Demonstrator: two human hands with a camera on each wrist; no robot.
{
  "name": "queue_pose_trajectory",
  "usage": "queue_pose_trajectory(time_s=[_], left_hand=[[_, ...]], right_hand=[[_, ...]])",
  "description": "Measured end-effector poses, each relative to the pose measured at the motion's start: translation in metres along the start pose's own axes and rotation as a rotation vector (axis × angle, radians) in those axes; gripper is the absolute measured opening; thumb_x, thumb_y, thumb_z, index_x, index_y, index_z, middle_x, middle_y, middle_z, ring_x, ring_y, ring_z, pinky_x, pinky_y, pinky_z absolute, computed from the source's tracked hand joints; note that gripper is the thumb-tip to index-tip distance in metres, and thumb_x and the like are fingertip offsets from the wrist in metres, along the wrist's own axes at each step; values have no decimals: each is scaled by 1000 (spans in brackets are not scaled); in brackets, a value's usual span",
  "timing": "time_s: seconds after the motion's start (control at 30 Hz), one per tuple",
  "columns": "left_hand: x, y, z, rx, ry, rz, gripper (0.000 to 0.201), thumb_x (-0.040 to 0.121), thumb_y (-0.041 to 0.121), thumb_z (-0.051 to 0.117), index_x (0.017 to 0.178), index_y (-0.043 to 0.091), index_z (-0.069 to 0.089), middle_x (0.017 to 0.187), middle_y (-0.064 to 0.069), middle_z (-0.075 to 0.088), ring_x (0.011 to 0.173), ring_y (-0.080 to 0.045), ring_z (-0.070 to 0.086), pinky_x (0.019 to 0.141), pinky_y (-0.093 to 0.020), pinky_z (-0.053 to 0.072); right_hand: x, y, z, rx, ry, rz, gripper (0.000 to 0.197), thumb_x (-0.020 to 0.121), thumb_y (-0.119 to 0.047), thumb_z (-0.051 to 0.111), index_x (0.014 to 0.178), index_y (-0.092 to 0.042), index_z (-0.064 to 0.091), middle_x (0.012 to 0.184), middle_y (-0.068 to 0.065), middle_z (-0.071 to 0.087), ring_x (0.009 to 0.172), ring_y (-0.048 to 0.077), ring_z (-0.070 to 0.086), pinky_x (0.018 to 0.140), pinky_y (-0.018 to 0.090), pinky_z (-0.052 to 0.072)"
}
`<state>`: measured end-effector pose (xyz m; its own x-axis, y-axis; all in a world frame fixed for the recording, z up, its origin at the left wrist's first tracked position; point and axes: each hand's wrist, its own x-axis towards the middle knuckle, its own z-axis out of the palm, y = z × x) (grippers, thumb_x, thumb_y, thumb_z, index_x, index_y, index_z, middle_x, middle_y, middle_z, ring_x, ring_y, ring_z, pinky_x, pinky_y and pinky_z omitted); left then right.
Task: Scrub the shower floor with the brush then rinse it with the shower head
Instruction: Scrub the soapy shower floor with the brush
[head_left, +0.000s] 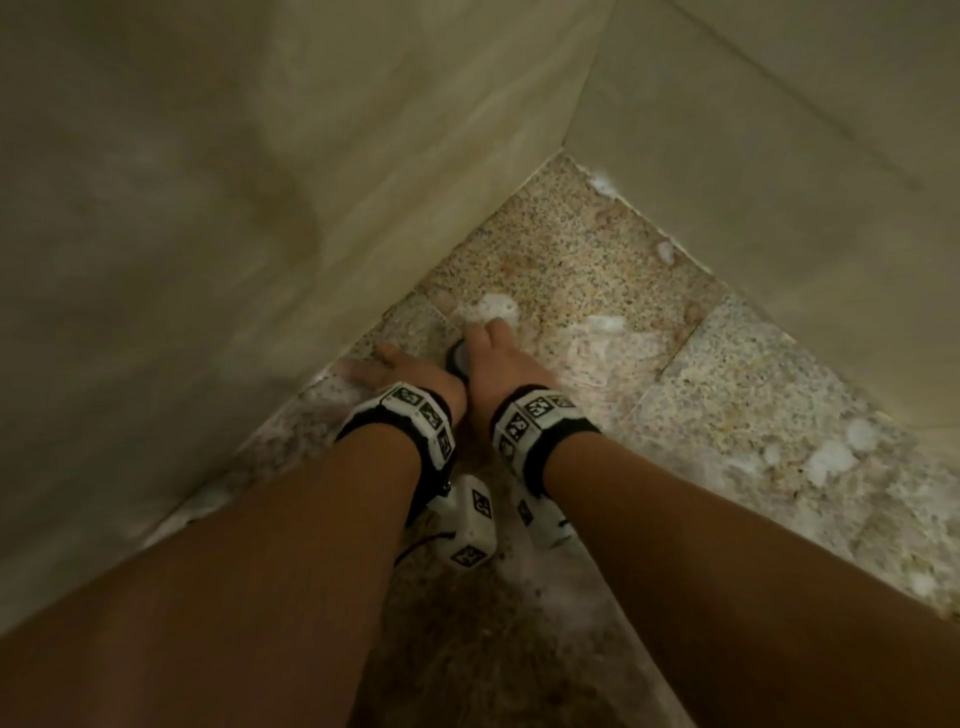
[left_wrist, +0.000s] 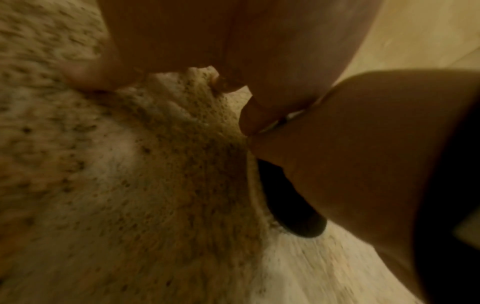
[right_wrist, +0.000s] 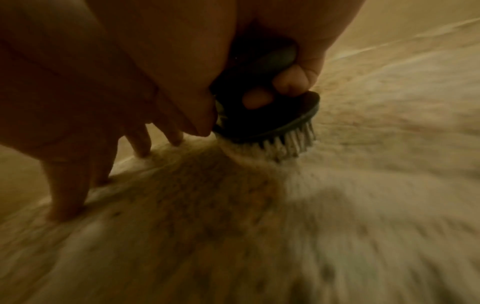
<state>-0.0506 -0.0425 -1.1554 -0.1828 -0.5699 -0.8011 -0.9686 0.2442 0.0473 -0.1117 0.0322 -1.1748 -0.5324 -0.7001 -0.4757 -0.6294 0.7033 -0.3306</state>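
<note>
A dark round brush (head_left: 457, 358) (right_wrist: 267, 123) with pale bristles stands bristles-down on the speckled granite shower floor (head_left: 571, 260), close to the corner. My right hand (head_left: 488, 343) grips its handle, fingers (right_wrist: 293, 80) curled under the grip. My left hand (head_left: 387, 364) (right_wrist: 78, 102) rests just left of the brush, its straight spread fingers touching the floor by the left wall. In the blurred left wrist view the brush (left_wrist: 291, 205) shows dark beneath my right hand (left_wrist: 350, 164). White foam (head_left: 491, 306) lies just ahead of the brush. No shower head is in view.
Beige tiled walls stand on the left (head_left: 182, 260) and on the right (head_left: 779, 156), meeting in a corner ahead. More foam blobs (head_left: 831, 457) sit along the right wall's base. Wet soapy floor stretches to the right and toward me.
</note>
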Motion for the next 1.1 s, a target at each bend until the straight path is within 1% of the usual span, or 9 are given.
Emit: queue_pose_trajectory(time_s=[0.07,0.17,0.3,0.43,0.57,0.67,0.87,0.97,1.1], left_hand=[[3,-2,-3,0,35,47,85,101,38,48,159,7,-6,163,-29,0,150,-50,9,121,-58,17],[0,-3,-9,62,-11,-17,69,110,30,32,157,5,-12,166,-20,-10,152,-44,0,123,-55,10],[8,-15,3,-21,137,59,82,98,33,59,160,8,10,162,-28,11,148,-47,19,119,-53,21],[-2,-13,3,-76,138,47,79,97,32,61,159,9,17,162,-28,13,147,-47,20,119,-52,22],[-11,-3,-21,208,-13,72,56,108,31,39,158,10,24,164,-20,18,147,-38,29,119,-48,26],[-4,-1,-31,414,-79,204,38,108,15,40,142,1,50,148,-18,48,133,-33,50,107,-40,40],[9,-2,-31,601,-103,325,35,107,14,40,132,-2,57,137,-17,57,113,-31,62,102,-41,48],[14,-4,-27,660,-67,367,29,105,16,45,124,2,62,128,-12,61,118,-31,63,99,-44,51],[15,-1,-26,691,-88,356,26,105,15,43,106,5,67,96,-11,63,98,-34,66,95,-43,54]], right_hand=[[5,13,-9,-11,23,-14,45,98,-25,59,137,-17,39,136,9,33,98,35,58,74,39,43],[11,73,-41,60,182,198,26,98,-24,56,122,-15,52,136,11,34,82,31,51,74,36,40],[15,133,-74,156,277,548,44,97,-21,62,134,-7,42,151,17,28,117,43,54,81,42,45],[19,81,-51,20,193,261,40,101,-22,50,140,-11,49,156,15,21,117,37,53,87,41,47],[7,12,-14,-36,18,-84,51,101,-23,55,146,-16,33,150,12,25,108,39,60,80,44,49],[16,32,-30,13,98,-30,40,101,-23,53,139,-14,41,141,11,32,88,32,60,71,37,44],[33,102,-75,121,265,400,40,99,-20,58,135,-11,40,146,12,30,86,32,53,69,36,39],[32,66,-54,105,229,249,38,100,-21,56,134,-12,41,147,11,28,70,25,48,62,32,38],[34,13,-16,-84,54,-92,53,99,-24,60,144,-15,33,147,11,28,99,38,61,73,40,49]])
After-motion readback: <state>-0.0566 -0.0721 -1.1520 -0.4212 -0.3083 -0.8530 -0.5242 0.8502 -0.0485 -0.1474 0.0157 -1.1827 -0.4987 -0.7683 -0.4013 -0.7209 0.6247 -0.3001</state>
